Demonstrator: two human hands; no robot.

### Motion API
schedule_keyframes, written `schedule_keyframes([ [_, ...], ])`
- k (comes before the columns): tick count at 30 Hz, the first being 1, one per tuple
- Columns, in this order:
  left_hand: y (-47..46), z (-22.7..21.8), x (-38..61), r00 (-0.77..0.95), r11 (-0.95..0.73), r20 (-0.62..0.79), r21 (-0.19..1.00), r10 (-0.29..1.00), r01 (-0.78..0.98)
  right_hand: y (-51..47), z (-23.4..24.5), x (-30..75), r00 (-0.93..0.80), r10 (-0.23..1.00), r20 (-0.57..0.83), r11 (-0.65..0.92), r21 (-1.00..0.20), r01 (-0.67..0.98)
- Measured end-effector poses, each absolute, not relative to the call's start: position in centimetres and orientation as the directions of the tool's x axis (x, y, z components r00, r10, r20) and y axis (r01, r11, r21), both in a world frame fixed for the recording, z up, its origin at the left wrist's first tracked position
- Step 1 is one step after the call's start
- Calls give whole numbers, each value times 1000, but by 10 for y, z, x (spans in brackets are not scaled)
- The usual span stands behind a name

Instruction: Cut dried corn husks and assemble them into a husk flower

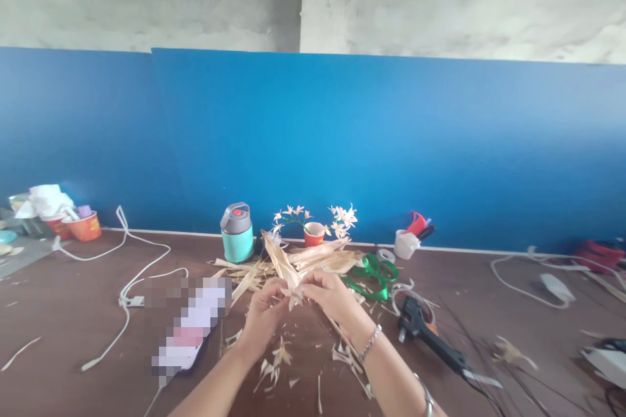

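Note:
Between my two hands is a small pale flower (294, 294) that looks made of dried corn husk. My left hand (267, 306) pinches it from the left, and my right hand (325, 294) grips its other side with fingers closed. Just behind my fingers lies a heap of dried corn husks (323, 260). A red paper cup (313, 234) stands past the heap, with finished-looking husk flowers (343, 216) on green stems in it. Below my hands, loose husk petals (282, 353) and scraps are scattered on the brown table (195, 397).
A turquoise flask (237, 238) stands behind on the left. Green ribbon (375, 273) and a black glue gun (430, 335) lie to the right. A white cup of tools (407, 244) is near the blue partition (313, 130). A phone (193, 332) and white cables (128, 287) lie left.

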State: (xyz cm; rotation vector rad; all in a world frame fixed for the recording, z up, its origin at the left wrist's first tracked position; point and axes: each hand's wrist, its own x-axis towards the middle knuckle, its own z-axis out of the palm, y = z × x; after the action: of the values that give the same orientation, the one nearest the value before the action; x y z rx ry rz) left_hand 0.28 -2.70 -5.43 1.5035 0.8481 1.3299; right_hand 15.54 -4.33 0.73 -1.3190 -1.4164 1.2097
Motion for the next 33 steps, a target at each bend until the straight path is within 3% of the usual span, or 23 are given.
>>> schedule_keyframes([
  [7, -29, -50, 2, 259, -276, 308, 949, 915, -155, -40, 4, 161, -210, 969, -133, -133, -991, 16],
  [16, -30, -50, 3, 326, -267, 282, 959, 902, -91, -41, 5, 166, -220, 964, -152, -153, -988, 10],
  [23, -32, -47, 5, 395, -340, 317, 940, 862, -14, -39, 1, 169, -254, 932, -258, -227, -963, 144],
  [33, -33, -46, 4, 400, -277, 281, 958, 872, -70, -38, 0, 170, -266, 937, -226, -217, -974, 62],
])
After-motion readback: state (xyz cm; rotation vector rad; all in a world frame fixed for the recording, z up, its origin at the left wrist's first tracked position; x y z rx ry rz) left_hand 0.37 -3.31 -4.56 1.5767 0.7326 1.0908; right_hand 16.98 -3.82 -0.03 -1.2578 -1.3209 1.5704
